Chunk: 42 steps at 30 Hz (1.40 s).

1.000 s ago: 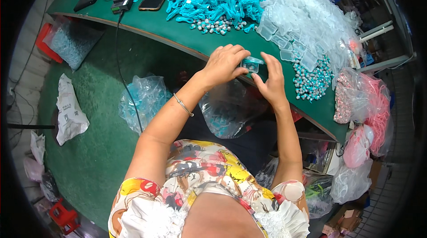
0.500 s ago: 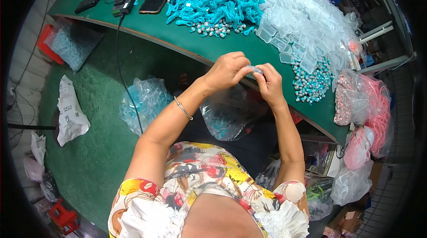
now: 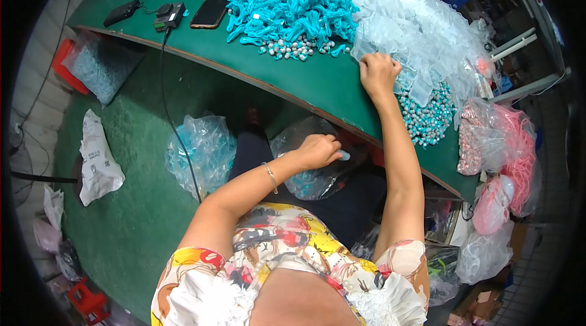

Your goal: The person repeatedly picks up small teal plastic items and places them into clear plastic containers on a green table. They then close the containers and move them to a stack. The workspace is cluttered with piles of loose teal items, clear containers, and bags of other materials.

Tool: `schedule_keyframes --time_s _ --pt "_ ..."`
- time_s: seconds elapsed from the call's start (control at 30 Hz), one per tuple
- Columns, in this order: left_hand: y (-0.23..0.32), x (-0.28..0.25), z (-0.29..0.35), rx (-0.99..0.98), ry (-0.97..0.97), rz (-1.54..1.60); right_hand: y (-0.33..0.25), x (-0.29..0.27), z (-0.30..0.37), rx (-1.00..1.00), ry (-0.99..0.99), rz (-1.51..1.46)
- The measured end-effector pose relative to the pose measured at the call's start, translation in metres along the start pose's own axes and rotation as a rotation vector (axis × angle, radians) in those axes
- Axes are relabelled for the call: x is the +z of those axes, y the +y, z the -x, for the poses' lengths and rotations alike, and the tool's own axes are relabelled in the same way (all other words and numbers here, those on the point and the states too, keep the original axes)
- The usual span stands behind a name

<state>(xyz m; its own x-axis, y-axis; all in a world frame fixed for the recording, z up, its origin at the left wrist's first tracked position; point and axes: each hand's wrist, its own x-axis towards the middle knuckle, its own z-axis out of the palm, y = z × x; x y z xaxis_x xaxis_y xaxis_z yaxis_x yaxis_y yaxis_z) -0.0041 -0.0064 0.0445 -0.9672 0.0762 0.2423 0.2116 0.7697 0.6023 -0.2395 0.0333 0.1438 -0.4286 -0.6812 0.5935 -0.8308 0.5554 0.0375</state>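
Note:
My left hand (image 3: 318, 151) is closed around a small pale-blue translucent plastic box (image 3: 343, 155), one end of which sticks out past the fingers. It is below the table edge, over an open clear plastic bag (image 3: 308, 182). My right hand (image 3: 379, 75) is over the table with its fingers curled at the near edge of a heap of clear plastic boxes (image 3: 390, 27); its fingertips are hidden. Just right of it lies a pile of silver and turquoise beads (image 3: 427, 120). Farther left is a mound of turquoise elastic cords (image 3: 293, 9) with silver beads along its near side.
On the green table (image 3: 244, 57) lie a phone (image 3: 210, 9), a small black device (image 3: 169, 16) with a hanging cable, and a black power bank (image 3: 121, 13). Bags of pink cords (image 3: 517, 155) hang at the right. A bag of turquoise items (image 3: 201, 146) stands on the floor.
My hands were together above the table edge, holding a small translucent thing. My left hand has moved down toward my lap with the box; the right has moved up to the heap of boxes.

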Motion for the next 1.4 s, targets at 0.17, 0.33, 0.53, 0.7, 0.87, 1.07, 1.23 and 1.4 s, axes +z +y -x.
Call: schedule_keyframes --time_s 0.17,0.33,0.53,0.7,0.87,1.07,1.23,1.4 --pt "-0.024 0.052 -0.002 -0.153 -0.3 -0.049 0.032 -0.017 -0.004 0.301 -0.072 -0.473" --pt "-0.015 0.033 0.009 -0.06 -0.173 0.028 0.008 -0.066 0.008 0.368 -0.188 -0.851" --pt "0.017 -0.111 -0.024 0.168 0.066 0.216 -0.007 -0.087 0.051 0.094 0.006 -0.565" --pt "-0.019 -0.139 -0.08 -0.045 0.496 0.465 -0.018 -0.085 0.041 -0.022 0.037 -0.543" --pt "-0.017 -0.141 -0.098 0.1 0.289 0.335 -0.026 -0.094 0.049 -0.111 0.056 -0.457" --pt "-0.032 -0.124 -0.097 0.001 0.384 0.397 -0.034 -0.096 0.061 -0.062 0.112 -0.526" --pt "-0.04 -0.13 -0.095 -0.112 0.208 0.594 -0.034 -0.099 0.065 -0.136 0.066 -0.514" --pt "-0.042 -0.149 -0.096 -0.154 -0.045 0.79 -0.016 -0.091 0.064 -0.154 0.029 -0.553"
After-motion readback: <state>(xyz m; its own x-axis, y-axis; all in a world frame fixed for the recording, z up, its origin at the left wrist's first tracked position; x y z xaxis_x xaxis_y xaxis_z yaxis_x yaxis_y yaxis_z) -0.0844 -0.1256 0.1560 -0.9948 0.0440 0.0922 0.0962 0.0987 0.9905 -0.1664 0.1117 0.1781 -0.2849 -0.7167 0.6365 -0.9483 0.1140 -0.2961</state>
